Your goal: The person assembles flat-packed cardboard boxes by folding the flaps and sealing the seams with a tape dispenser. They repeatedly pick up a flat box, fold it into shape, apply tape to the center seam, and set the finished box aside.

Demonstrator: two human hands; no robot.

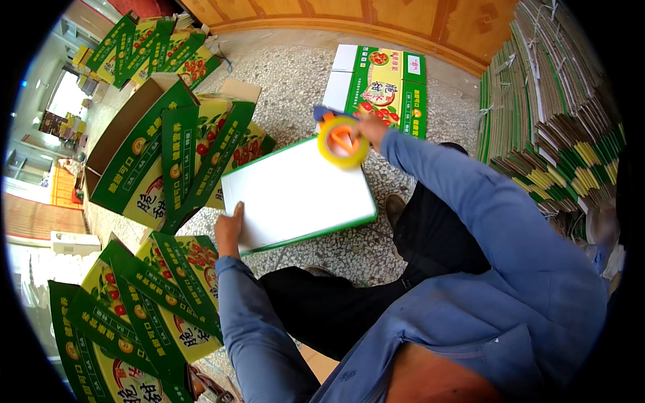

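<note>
Taping a box shut seems underway. Left hand (230,230), fingers flat and open, steadies the white-topped box (299,195) at seven o'clock; right hand (371,127) grips the tape dispenser (342,140) at its one o'clock corner. Next likely calls for an even pull across.

The left hand (229,232) is laid flat with the fingers together and pointing away from the body, the thumb spread to the side, and the left forearm is brought up from the lower edge in a blue sleeve. The right arm is stretched forward and bent slightly at the elbow, also sleeved in blue. The right hand (371,127) is curled closed in a grip at its far end.
</note>
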